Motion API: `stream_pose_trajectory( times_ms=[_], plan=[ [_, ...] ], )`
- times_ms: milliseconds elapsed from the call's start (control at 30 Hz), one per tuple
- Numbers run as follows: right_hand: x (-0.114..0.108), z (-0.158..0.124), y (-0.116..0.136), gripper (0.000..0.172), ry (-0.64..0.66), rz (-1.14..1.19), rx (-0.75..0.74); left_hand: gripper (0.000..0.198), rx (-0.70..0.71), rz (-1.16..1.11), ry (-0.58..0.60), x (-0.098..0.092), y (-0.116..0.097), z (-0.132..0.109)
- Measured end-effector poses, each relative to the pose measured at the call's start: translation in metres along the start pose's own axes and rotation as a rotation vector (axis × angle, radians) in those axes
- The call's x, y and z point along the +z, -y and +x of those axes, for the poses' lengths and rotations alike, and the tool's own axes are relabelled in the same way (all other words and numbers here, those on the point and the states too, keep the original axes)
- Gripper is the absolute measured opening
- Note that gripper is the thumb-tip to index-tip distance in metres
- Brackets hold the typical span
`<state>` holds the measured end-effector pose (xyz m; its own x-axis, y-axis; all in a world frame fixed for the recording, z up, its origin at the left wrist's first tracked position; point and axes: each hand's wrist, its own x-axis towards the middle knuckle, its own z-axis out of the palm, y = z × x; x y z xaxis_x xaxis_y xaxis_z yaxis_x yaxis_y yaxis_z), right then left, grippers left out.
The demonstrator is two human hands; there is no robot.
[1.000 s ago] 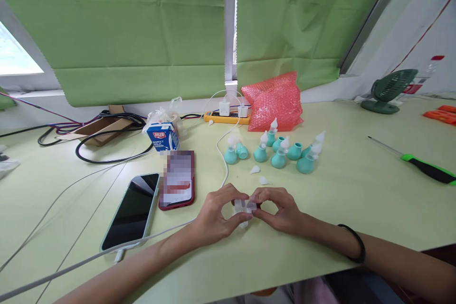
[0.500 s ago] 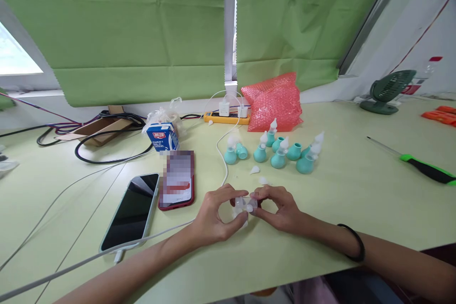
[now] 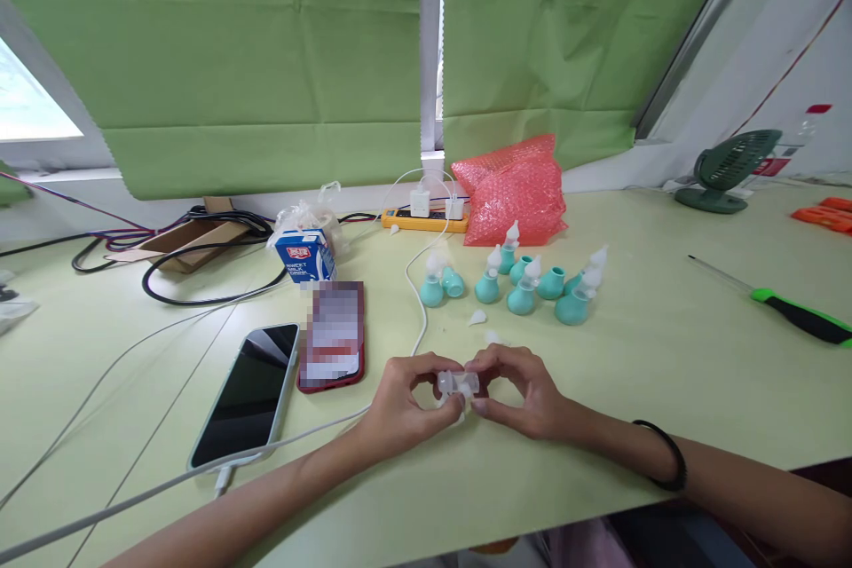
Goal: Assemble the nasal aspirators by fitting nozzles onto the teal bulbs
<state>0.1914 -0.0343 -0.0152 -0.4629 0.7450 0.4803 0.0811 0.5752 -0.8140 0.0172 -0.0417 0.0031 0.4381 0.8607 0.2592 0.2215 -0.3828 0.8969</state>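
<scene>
Between my two hands, low over the table, is a small clear plastic piece [image 3: 458,383], tube-like, with whitish parts below it. My left hand [image 3: 405,401] pinches its left side with thumb and fingers. At its right end are the curled fingertips of my right hand [image 3: 527,392]; that thumb sits just below and right of the piece. Fingers partly cover the piece. Beyond the hands stand several teal squeeze bulbs [image 3: 521,300], some topped with clear pointed tips [image 3: 532,270], some open at the neck. A loose white tip [image 3: 477,318] lies nearer.
Two phones, one black-screened [image 3: 248,395] and one red-cased [image 3: 333,335], lie left, with a white cable [image 3: 299,437] crossing there. A milk carton [image 3: 304,257], a power strip [image 3: 399,219] and red bubble wrap [image 3: 512,195] stand behind. A screwdriver [image 3: 792,312] and fan [image 3: 725,173] are right.
The clear piece has turned slightly in my fingers. My right thumb has shifted a little down and away from it. The bulbs have stayed where they were.
</scene>
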Motion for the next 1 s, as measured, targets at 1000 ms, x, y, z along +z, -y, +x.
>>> stream_pose_trajectory(
  times_ms=[1000],
  plan=[
    [-0.0005, -0.0002, -0.0018, 0.015, 0.041, 0.149, 0.041, 0.023, 0.059, 0.15, -0.028, 0.0034, -0.0015, -0.0028]
  ],
)
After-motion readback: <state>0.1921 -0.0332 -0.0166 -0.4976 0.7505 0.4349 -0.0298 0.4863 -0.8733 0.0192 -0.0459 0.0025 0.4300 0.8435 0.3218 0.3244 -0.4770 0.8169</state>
